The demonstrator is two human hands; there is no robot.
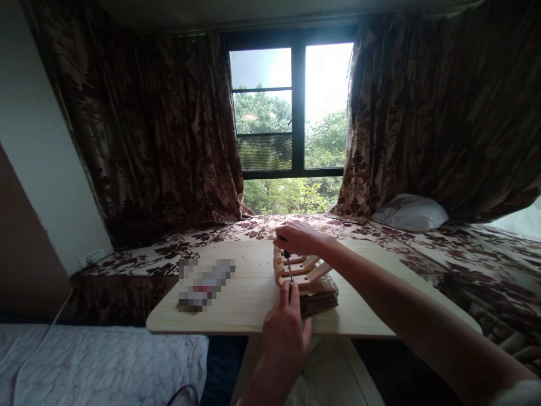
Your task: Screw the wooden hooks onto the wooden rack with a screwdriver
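Note:
My right hand [298,238] is closed around the dark handle of a screwdriver [289,265], its shaft pointing down at a pale wooden slatted frame [302,280]. Dark round spots show on the near slat, beside the screwdriver tip. My left hand [284,327] reaches in from below, index and middle fingers stretched out to the frame's near edge, thumb apart. Its fingertips touch the wood close to the screwdriver tip. Beneath the frame lies a stack of brown, paper-like sheets [319,299]. My right hand and forearm cover part of the frame.
The light wooden table [236,321] has rounded corners. A blurred-out object [205,286] lies on its left part. Behind stand a floral-covered ledge [211,234], a window [298,113] and patterned curtains [169,129]. A white plastic bag [409,213] rests at the right.

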